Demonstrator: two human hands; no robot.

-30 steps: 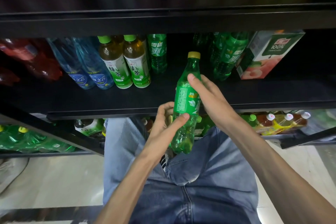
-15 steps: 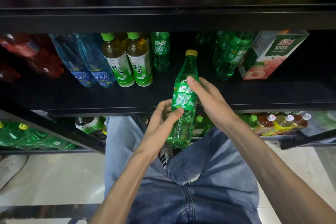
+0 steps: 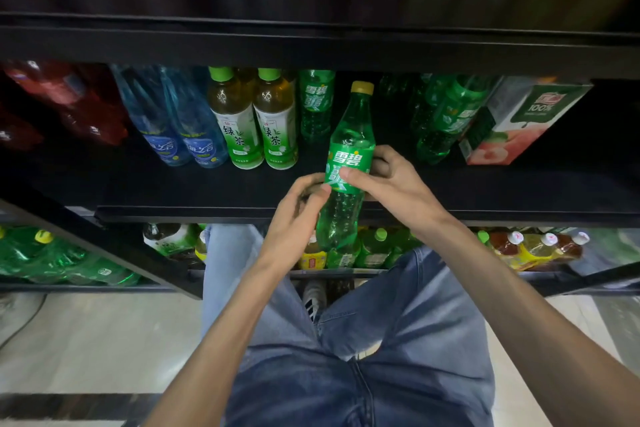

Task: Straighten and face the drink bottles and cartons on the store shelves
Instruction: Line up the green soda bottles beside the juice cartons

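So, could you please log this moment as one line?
left hand: holds green bottle | right hand: holds same bottle | label: faces camera | bottle: off shelf

Both hands (image 3: 346, 198) grip a green soda bottle (image 3: 348, 163) before the shelf (image 3: 173, 191).

Blue jeans (image 3: 398, 374) fill the near middle, a dark striped shoe (image 3: 313, 302) shows just beyond them at the foot of the black rack (image 3: 311, 48), pale glossy floor (image 3: 86, 340) lies to either side, and a thin cable (image 3: 24, 324) curves at far left.
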